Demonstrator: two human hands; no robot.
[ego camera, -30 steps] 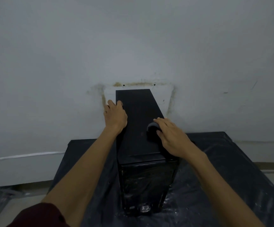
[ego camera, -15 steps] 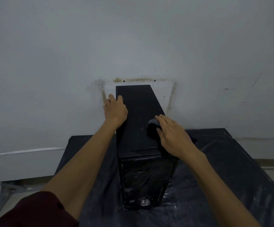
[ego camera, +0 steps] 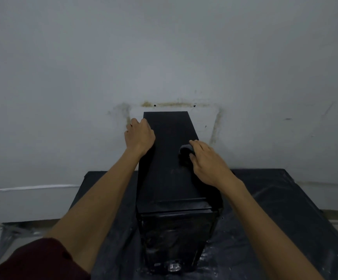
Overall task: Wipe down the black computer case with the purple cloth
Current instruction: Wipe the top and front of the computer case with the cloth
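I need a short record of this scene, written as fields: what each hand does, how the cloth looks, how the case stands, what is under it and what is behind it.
bracing: left hand grips the upper left edge of the computer case
working: right hand holds the purple cloth against the case top, near its right edge
cloth look: bunched, mostly under the fingers, dark in this light
case pose: upright, front panel toward the camera
under it: black sheet
behind: grey wall with brownish stain marks
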